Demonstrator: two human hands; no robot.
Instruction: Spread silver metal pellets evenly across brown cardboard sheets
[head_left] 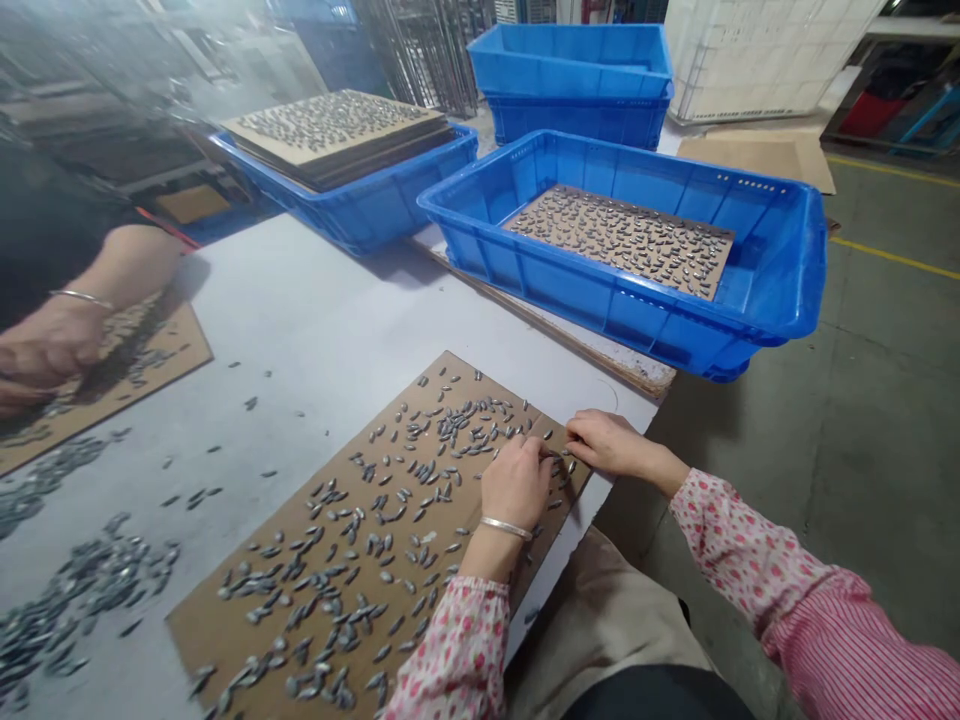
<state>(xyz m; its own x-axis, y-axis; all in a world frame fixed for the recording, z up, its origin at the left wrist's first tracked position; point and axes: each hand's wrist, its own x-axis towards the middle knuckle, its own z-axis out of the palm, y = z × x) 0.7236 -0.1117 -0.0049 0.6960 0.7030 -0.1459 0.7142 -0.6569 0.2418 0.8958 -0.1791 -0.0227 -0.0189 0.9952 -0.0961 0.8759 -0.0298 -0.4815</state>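
A brown cardboard sheet [352, 515] lies on the white table, strewn with small grey, pointed-oval metal pieces [424, 470]. They lie mostly apart, with a denser cluster near the far side. My left hand [516, 482], with a bangle at the wrist, is over the sheet's right part, fingers closed at a small metal piece. Just right of it, at the sheet's edge, my right hand [604, 440] has its thumb and fingers pinched together at another piece. The fingertips of both hands are close together, and they partly hide the pieces there.
Loose metal pieces [90, 590] are heaped at left. A co-worker's hand [45, 350] works over another sheet [172, 345]. Beyond stand a blue bin [622, 300] holding a covered sheet, a bin [352, 215] with stacked sheets, and stacked blue bins [577, 115].
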